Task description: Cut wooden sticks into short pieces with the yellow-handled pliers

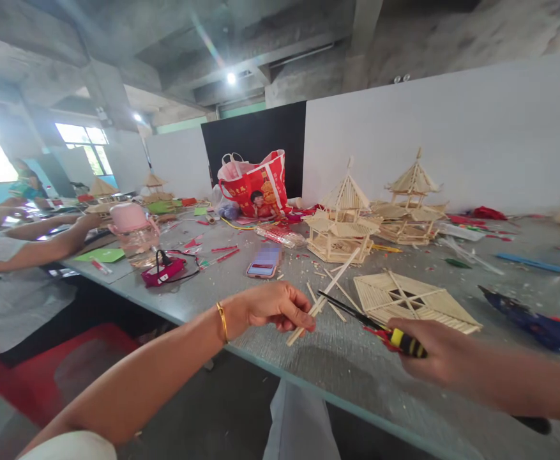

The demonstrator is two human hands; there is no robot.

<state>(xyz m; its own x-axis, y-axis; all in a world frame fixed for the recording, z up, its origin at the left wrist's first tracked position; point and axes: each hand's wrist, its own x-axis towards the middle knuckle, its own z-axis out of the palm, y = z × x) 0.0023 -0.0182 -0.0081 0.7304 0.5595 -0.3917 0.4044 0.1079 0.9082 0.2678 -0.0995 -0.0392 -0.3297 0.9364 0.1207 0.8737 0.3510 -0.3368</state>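
Though unclear, pale sticks (336,282) apparently in the left hand's (282,308) pinch

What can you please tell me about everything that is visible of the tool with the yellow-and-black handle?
The tool has a long, slender, dark front part that looks like metal, some red near its rear, and a thick yellow-and-black handle. The right hand grips it above the table, its front slanting up and leftward in the picture. Its tip overlaps the pale sticks held by the left hand; actual contact is unclear.
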